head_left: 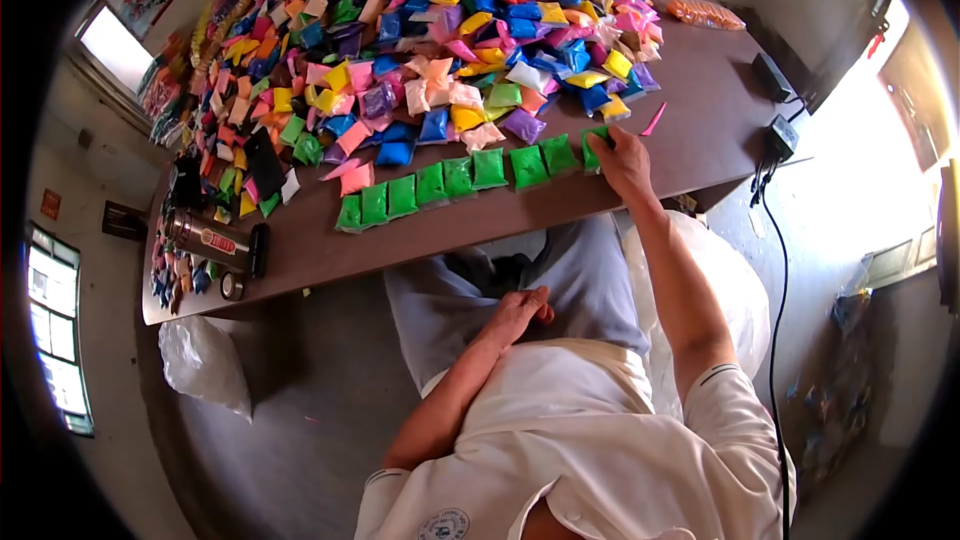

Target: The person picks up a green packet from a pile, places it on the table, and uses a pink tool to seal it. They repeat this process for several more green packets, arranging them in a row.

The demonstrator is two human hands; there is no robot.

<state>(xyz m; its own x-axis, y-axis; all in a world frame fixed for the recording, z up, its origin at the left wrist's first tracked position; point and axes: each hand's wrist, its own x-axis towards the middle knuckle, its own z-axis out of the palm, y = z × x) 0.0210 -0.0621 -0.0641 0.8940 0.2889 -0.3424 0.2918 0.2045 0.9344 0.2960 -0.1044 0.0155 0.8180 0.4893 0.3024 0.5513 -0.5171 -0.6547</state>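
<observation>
A row of small green packets (458, 178) in clear wrap lies along the near side of the brown table (450, 230). At the row's right end my right hand (625, 162) grips one green packet (590, 155), its fingers partly covering it. My left hand (522, 312) rests on my lap below the table edge, fingers curled in, with nothing visible in them. A pink stick-like tool (654, 119) lies on the table just right of my right hand. Behind the row rises a large heap of packets (480, 50) in many colours.
At the left stand a metal thermos (210, 240) lying on its side and a black item (265, 162). Black power adapters (783, 137) with a hanging cable (785, 340) sit at the right edge. Orange packs (705, 13) lie behind. Plastic bags (205, 365) are beneath.
</observation>
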